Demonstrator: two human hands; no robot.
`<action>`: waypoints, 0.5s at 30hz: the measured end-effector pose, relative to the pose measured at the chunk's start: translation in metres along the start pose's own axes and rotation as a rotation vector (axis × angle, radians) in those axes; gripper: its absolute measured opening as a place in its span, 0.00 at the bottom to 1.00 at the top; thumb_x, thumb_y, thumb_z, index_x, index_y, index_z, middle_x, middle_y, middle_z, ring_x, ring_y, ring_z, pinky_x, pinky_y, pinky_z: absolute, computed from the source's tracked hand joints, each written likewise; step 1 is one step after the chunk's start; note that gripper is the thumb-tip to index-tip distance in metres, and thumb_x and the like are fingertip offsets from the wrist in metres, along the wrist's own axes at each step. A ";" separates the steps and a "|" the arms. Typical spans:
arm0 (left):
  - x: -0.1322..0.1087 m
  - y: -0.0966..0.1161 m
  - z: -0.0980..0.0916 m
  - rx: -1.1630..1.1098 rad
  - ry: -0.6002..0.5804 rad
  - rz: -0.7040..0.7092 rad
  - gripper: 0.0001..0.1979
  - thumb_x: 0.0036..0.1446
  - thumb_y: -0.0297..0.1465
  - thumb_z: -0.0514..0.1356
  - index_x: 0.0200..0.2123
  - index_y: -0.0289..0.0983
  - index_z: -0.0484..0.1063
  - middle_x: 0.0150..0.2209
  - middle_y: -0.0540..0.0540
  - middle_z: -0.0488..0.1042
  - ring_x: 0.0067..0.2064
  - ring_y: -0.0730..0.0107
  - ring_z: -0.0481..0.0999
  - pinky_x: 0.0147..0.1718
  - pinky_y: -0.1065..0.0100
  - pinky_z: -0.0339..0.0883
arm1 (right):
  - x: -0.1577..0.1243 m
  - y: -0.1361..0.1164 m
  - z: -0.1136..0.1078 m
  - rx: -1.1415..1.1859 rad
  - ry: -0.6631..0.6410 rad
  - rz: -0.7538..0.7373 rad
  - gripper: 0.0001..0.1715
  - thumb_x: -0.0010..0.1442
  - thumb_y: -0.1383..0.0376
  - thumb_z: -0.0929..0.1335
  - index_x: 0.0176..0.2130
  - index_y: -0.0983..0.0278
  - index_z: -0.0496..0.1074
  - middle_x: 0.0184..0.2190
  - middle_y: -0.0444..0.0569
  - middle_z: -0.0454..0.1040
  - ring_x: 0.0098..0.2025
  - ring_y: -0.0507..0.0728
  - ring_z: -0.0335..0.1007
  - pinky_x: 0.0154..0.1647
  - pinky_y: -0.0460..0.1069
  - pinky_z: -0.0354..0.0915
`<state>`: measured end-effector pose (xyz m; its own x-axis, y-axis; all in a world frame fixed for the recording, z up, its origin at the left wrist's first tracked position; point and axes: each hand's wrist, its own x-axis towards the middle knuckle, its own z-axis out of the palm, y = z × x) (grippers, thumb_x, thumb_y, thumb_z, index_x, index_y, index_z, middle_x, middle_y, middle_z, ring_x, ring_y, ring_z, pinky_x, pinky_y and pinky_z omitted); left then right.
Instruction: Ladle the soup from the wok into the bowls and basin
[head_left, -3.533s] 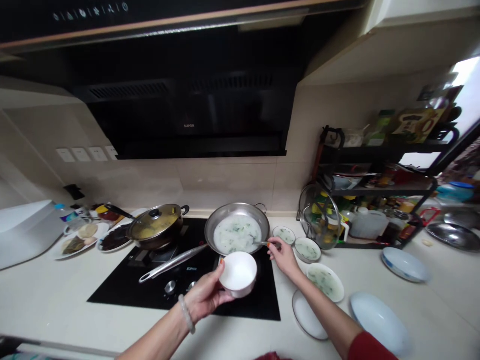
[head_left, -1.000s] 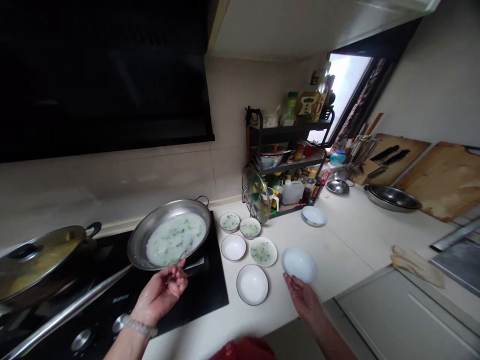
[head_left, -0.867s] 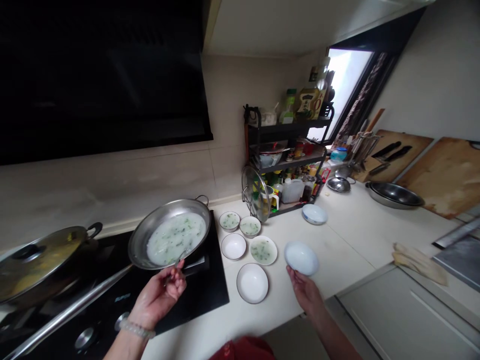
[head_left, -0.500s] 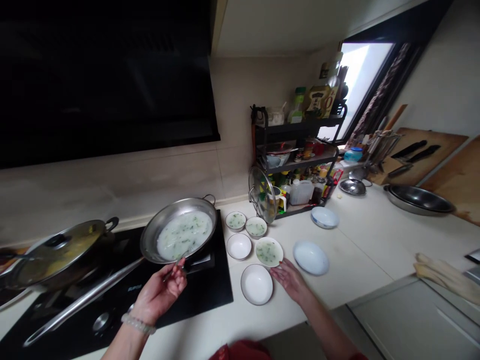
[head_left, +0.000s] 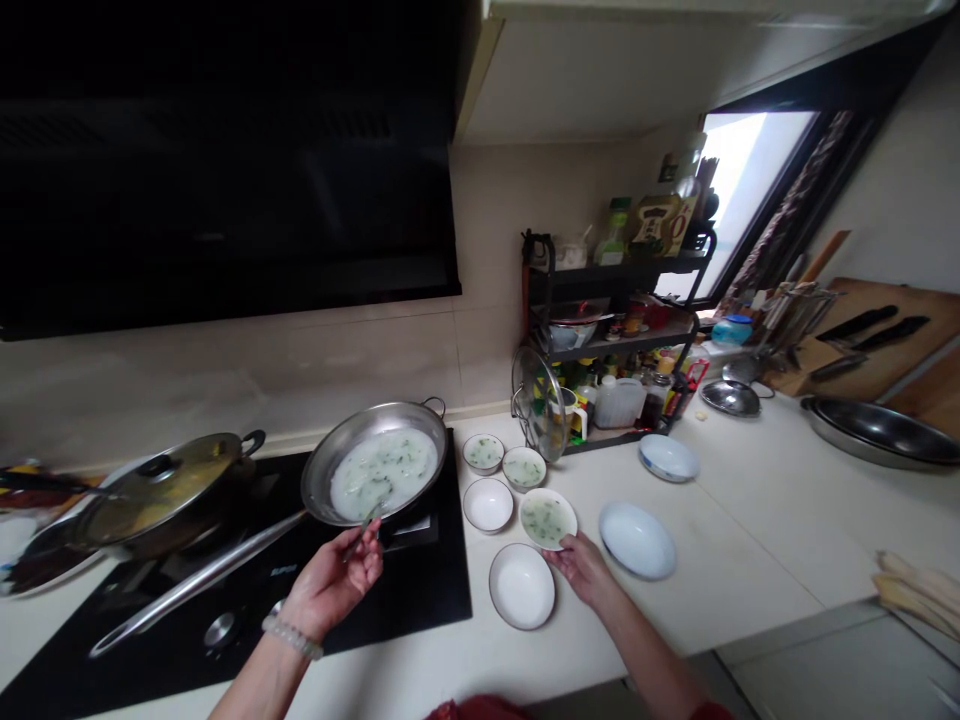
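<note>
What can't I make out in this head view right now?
Head view:
- tip of the spoon: sunk in the pan's white soup; left hand holds the handle.
- right hand at the filled bowl: gripping or only touching, unclear.
- lidded pot: contents blurred behind the lid.
- rack labels: too small.

Spoon point(head_left: 367, 522) bowl is sunk out of sight in the pan's point(head_left: 328, 468) white liquid; plates point(head_left: 34, 565) at far left are cropped by the frame edge; labels on the rack's point(head_left: 611, 275) bottles point(head_left: 619, 402) are too small to read.
</note>
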<state>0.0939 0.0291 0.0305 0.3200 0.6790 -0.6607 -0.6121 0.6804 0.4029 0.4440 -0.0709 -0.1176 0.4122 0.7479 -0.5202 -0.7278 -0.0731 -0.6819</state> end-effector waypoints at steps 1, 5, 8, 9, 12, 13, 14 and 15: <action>0.001 0.000 0.000 -0.010 -0.005 -0.007 0.10 0.57 0.22 0.51 0.41 0.31 0.69 0.22 0.50 0.69 0.22 0.74 0.73 0.22 0.71 0.71 | 0.001 0.001 0.001 0.000 0.001 0.003 0.18 0.36 0.77 0.67 0.31 0.64 0.67 0.22 0.46 0.75 0.24 0.56 0.74 0.28 0.48 0.72; 0.004 0.000 -0.002 -0.025 -0.020 -0.024 0.09 0.58 0.22 0.51 0.40 0.30 0.68 0.22 0.49 0.70 0.22 0.74 0.73 0.22 0.70 0.71 | 0.004 0.004 0.005 0.004 0.012 0.017 0.17 0.35 0.78 0.66 0.28 0.63 0.66 0.20 0.45 0.74 0.22 0.54 0.73 0.26 0.46 0.71; 0.004 0.000 -0.002 -0.030 -0.020 -0.018 0.09 0.58 0.22 0.51 0.39 0.30 0.68 0.22 0.49 0.70 0.22 0.74 0.73 0.22 0.71 0.71 | 0.006 0.005 0.006 0.012 0.015 0.003 0.17 0.33 0.79 0.65 0.26 0.63 0.65 0.19 0.45 0.73 0.19 0.53 0.70 0.22 0.45 0.69; 0.004 0.001 -0.002 -0.032 -0.019 -0.018 0.09 0.58 0.21 0.51 0.39 0.30 0.68 0.22 0.49 0.70 0.22 0.74 0.73 0.22 0.71 0.72 | 0.007 0.004 0.006 0.015 0.015 -0.006 0.17 0.33 0.79 0.64 0.26 0.63 0.66 0.19 0.45 0.73 0.19 0.52 0.69 0.21 0.45 0.69; 0.003 0.001 -0.002 -0.029 -0.020 -0.024 0.09 0.58 0.22 0.50 0.39 0.30 0.68 0.22 0.49 0.70 0.22 0.75 0.73 0.22 0.71 0.71 | 0.004 0.002 0.005 0.020 0.014 -0.039 0.16 0.32 0.79 0.64 0.25 0.63 0.66 0.19 0.45 0.73 0.18 0.52 0.67 0.18 0.45 0.66; 0.004 0.001 -0.002 -0.025 -0.022 -0.026 0.09 0.58 0.22 0.51 0.39 0.30 0.68 0.22 0.49 0.70 0.22 0.75 0.73 0.23 0.71 0.71 | 0.003 0.001 0.004 0.021 0.014 -0.052 0.16 0.32 0.78 0.64 0.25 0.63 0.66 0.19 0.44 0.73 0.18 0.52 0.67 0.18 0.45 0.66; 0.004 0.001 -0.003 -0.021 -0.022 -0.026 0.09 0.58 0.22 0.51 0.39 0.30 0.68 0.22 0.49 0.70 0.23 0.75 0.73 0.23 0.72 0.71 | 0.001 0.000 0.004 0.021 0.013 -0.066 0.16 0.32 0.78 0.64 0.25 0.63 0.66 0.20 0.44 0.73 0.19 0.52 0.67 0.18 0.45 0.66; 0.004 0.001 -0.003 -0.018 -0.022 -0.024 0.09 0.58 0.22 0.51 0.39 0.30 0.68 0.22 0.49 0.70 0.23 0.75 0.73 0.23 0.72 0.71 | -0.001 -0.002 0.004 0.021 0.011 -0.080 0.16 0.32 0.78 0.64 0.25 0.63 0.67 0.20 0.43 0.73 0.20 0.52 0.67 0.18 0.45 0.66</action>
<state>0.0924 0.0319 0.0262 0.3498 0.6688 -0.6560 -0.6173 0.6913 0.3756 0.4429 -0.0693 -0.1135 0.4753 0.7436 -0.4702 -0.7034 0.0001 -0.7108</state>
